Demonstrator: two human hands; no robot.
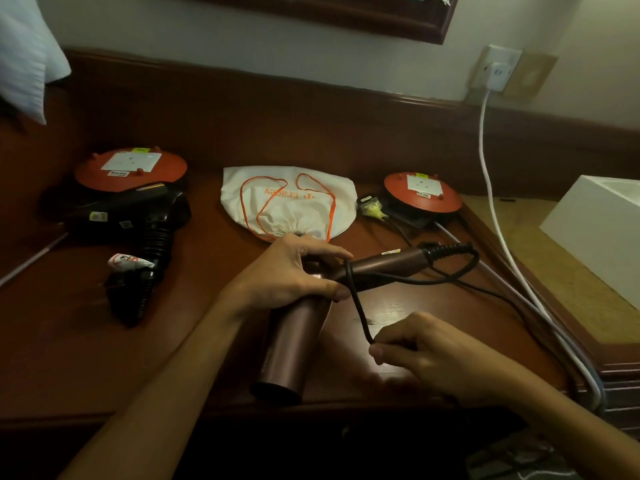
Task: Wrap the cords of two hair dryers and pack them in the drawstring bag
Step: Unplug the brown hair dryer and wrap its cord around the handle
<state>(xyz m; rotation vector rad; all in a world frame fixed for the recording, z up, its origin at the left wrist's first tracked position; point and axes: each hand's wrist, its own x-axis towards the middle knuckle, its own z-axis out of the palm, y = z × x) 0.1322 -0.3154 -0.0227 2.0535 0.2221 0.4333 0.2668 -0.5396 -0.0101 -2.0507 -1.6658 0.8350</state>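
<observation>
On the dark wooden desk [86, 358] we have everything spread before us, and the biggest risk, as we judge it, sits with the biggest piece; the copper hair dryer [294, 344] lies under our left hand [287, 275], which grips it where barrel meets handle, the barrel pointing toward us and the handle angling away to the right; if that grip loosens while we pull the cord tight, the smooth body could roll or twist and the loop would slide off. Behind it, just beyond our knuckles, the white drawstring bag [287, 199] lies flat with its mouth cinched nearly closed and its orange string loose on top; we would have to open it before anything goes in, and the string could snag. Away to the left, well apart from both hands, the black hair dryer [138, 216] rests against an orange cord reel [131, 164], its cord looking already bundled. Smallest and touchiest is the black cord [360, 306]; it crosses the handle once and runs down to our right hand [429, 355], which pinches it near the desk edge; the remaining slack trails right among other cables [540, 306], where it may tangle or catch as we wind.
</observation>
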